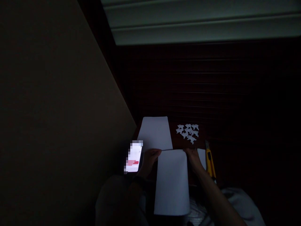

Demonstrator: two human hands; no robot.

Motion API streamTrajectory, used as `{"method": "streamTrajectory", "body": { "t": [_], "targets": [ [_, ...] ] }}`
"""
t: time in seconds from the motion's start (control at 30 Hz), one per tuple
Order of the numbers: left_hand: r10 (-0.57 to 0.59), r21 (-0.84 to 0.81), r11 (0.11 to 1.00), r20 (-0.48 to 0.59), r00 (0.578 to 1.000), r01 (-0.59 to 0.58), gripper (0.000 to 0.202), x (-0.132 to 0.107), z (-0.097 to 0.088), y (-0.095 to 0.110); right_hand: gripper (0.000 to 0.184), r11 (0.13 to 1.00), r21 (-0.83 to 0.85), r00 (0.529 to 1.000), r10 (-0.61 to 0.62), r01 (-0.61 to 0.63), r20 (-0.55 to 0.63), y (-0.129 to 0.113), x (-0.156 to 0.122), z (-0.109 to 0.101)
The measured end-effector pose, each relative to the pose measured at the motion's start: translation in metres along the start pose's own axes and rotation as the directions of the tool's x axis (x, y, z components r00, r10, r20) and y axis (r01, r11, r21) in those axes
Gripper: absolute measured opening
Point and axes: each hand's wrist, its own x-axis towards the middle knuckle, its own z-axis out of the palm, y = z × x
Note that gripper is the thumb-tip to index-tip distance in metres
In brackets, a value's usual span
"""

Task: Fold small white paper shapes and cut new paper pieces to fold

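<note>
The scene is very dark. A white sheet of paper (172, 182) hangs from the table edge toward my lap. My left hand (148, 162) grips its top left corner with curled fingers. My right hand (194, 160) pinches its top right corner. Beyond them a second white sheet (155, 133) lies flat on the dark table (175, 138). Several small folded white paper shapes (188, 131) lie in a cluster to the right of that sheet.
A lit phone (134, 157) lies left of my left hand. A yellow utility knife (210, 161) rests just right of my right hand, beside a small white paper piece (202, 157). A plain wall (58, 110) rises at left; dark slats stand behind the table.
</note>
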Motion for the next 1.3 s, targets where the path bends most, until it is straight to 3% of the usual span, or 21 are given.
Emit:
{"method": "streamTrajectory", "body": {
  "t": [0.43,0.63,0.87,1.13,1.3],
  "targets": [
    [0.001,0.022,1.000,0.045,0.999,-0.002,0.028,0.003,-0.003,-0.004,0.030,1.000,0.007,1.000,-0.017,0.018,-0.023,-0.002,0.000,0.001],
    [0.029,0.037,0.999,-0.015,0.999,-0.029,0.029,0.007,-0.002,-0.010,0.037,1.000,-0.021,0.999,-0.018,0.019,0.031,-0.006,-0.004,0.003],
    [0.024,-0.057,0.998,-0.045,0.999,-0.027,0.033,0.006,0.000,-0.012,0.043,0.996,0.017,0.985,0.089,-0.092,0.151,-0.002,-0.005,0.003],
    [-0.021,-0.110,0.994,-0.078,0.997,0.013,0.038,0.003,0.001,-0.006,0.038,0.987,0.102,0.980,0.102,-0.121,0.174,-0.003,-0.006,0.003],
    [-0.013,-0.148,0.989,-0.045,0.999,0.006,0.040,-0.004,0.003,0.002,0.036,0.983,0.134,0.979,0.101,-0.126,0.179,-0.002,-0.004,0.000]
  ]
}}
